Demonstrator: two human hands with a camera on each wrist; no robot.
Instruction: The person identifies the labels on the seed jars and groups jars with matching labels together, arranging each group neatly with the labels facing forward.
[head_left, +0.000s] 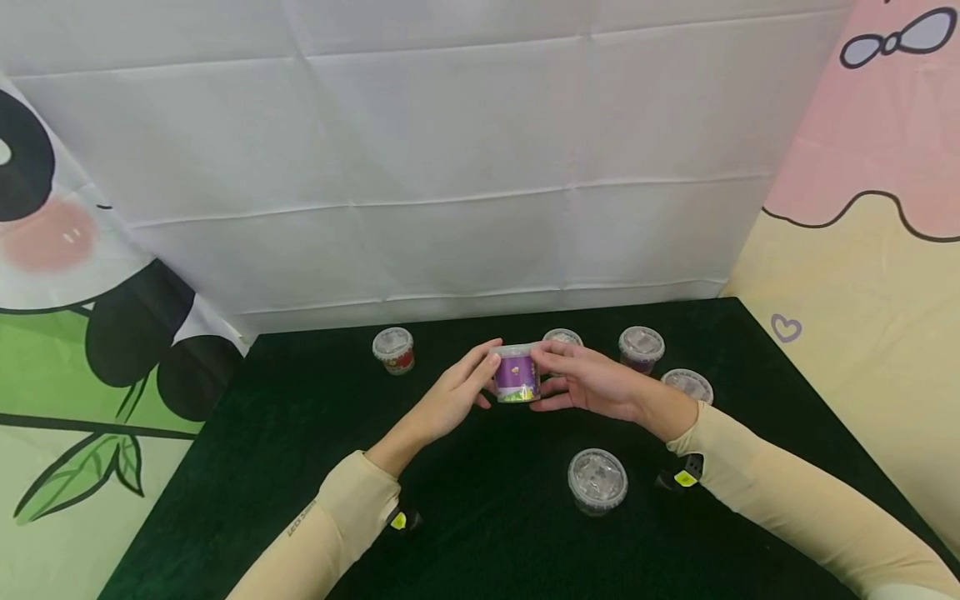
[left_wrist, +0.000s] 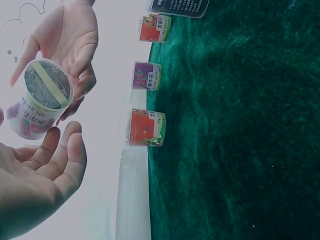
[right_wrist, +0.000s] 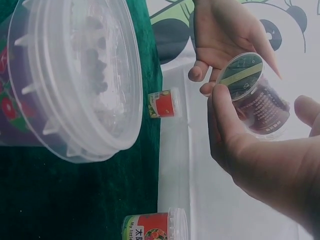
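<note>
Green cloth (head_left: 487,533) below. Purple cup (head_left: 516,373) in air, axis near upright, beyond and left of lone lidded cup (head_left: 597,482); my left hand (head_left: 450,393) and right hand (head_left: 600,383) grip opposite sides, neither nearer.

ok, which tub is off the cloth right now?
The purple-labelled tub held up between the left hand and the right hand; in the head view the other five tubs stand on the green cloth.
</note>
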